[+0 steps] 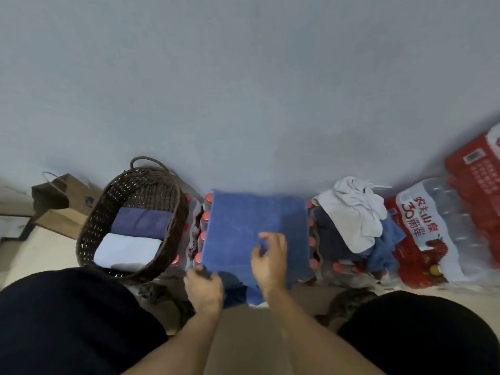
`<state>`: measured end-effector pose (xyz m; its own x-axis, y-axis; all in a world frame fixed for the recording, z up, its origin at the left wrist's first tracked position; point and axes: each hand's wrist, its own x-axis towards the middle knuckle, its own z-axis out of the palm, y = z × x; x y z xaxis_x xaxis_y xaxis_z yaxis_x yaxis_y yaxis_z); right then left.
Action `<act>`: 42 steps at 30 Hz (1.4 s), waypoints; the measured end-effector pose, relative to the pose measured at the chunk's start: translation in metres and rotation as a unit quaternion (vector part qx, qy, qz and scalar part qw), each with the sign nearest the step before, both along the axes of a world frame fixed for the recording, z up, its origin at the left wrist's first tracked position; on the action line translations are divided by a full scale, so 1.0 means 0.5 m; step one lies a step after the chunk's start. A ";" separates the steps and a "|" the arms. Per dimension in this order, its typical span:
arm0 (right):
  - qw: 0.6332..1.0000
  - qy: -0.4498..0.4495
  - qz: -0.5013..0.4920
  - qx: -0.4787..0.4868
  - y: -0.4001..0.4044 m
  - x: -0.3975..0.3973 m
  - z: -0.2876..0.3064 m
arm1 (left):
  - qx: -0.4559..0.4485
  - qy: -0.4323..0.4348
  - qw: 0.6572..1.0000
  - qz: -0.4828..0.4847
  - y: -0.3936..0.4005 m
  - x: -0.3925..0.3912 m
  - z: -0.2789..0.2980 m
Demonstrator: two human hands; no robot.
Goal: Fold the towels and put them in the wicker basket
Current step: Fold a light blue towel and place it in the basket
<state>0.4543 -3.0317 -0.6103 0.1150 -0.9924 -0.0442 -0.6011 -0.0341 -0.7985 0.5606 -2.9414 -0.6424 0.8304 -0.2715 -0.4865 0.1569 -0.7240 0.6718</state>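
Observation:
A blue towel (243, 220) lies spread flat on packs of red-capped bottles, its near edge hanging over the front. My left hand (204, 286) grips the towel's near left corner. My right hand (269, 262) hovers over the towel's near middle with fingers loosely curled and holds nothing that I can see. The dark wicker basket (89, 234) stands to the left and holds a folded purple-blue towel (140, 220) and a folded white towel (127, 251). A heap of unfolded towels, a white one (354, 209) over dark and blue ones, lies to the right.
Shrink-wrapped bottle packs (430, 234) and a red carton (476, 169) stand at the right against the grey wall. A brown paper bag (62, 196) sits behind the basket on the left. My knees in dark trousers fill the lower corners.

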 end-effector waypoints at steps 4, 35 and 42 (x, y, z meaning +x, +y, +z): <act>0.998 0.003 0.034 0.048 0.089 -0.028 -0.042 | 0.021 0.102 0.994 -0.035 0.058 0.011 -0.043; 0.953 -0.090 0.080 0.277 0.096 0.083 -0.054 | -0.110 0.194 0.964 -0.148 0.025 0.081 0.049; 0.871 -0.306 -0.106 0.369 0.030 0.039 -0.032 | 0.004 0.170 0.928 -0.332 0.057 0.059 0.036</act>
